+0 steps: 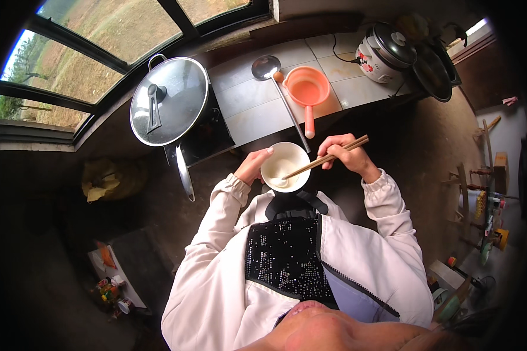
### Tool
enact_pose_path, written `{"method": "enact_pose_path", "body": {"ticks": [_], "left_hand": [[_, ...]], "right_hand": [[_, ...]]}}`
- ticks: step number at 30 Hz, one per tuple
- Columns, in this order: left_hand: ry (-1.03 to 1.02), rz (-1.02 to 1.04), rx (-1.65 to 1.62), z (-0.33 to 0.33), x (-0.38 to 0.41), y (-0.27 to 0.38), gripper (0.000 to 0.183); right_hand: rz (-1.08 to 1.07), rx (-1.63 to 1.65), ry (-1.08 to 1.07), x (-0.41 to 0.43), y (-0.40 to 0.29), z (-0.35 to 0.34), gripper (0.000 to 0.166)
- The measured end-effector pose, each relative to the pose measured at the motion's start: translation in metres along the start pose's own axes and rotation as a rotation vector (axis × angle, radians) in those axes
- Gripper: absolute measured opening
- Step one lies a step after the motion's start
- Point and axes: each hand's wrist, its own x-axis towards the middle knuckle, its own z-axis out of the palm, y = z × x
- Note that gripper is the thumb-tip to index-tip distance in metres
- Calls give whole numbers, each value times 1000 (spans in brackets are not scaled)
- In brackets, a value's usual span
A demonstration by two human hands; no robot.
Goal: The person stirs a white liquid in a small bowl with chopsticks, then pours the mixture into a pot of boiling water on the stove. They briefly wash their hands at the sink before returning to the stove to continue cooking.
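My left hand (254, 166) holds a white bowl (306, 160) by its left side, with the thumb on the rim. A pale, creamy mixture (285, 164) lies in the bowl. My right hand (346, 154) grips a pair of wooden chopsticks (318, 161), whose tips reach into the mixture near a whiter lump. Beyond the bowl, a metal ladle (290, 112) lies on the tiled counter (254, 98), its handle end near the bowl's rim. An orange plastic dipper (307, 90) sits to the ladle's right, and a brown egg (279, 77) lies between them.
A wok with a glass lid (175, 103) stands on a black cooktop (213, 136) at the left, its handle sticking out towards me. A rice cooker (380, 59) and a dark pan (432, 74) are at the counter's right. Windows (114, 39) line the far left.
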Motion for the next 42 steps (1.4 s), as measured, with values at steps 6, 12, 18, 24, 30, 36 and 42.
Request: {"method": "enact_pose_path", "body": {"ticks": [6,12,18,24,30,36,42], "left_hand": [[-22,-28,-60,0,4,-4,59],[-50,-71,-66,-4,0,-2,58],[-16,-59,-67,-6,2,-7,59],[15,16,-2,0,-2,-4,57],[152,62,29,6,-6,3,57],[194,126,35,9,-4,1,57],[207,143,43,13,-8,0,53]], "right_hand": [[-52,25,5,10,5,10,21],[-80,46,77,1,4,-9,22],[34,-17,-66,-9,-2,-9,22],[-31,-41,-68,-20,-4,14,22],[-84,-71,38,-32,-15,21,22],[-119,-113,217,-34,-14,13,23],[-160,-223,156,-26,-15,22,20]]}}
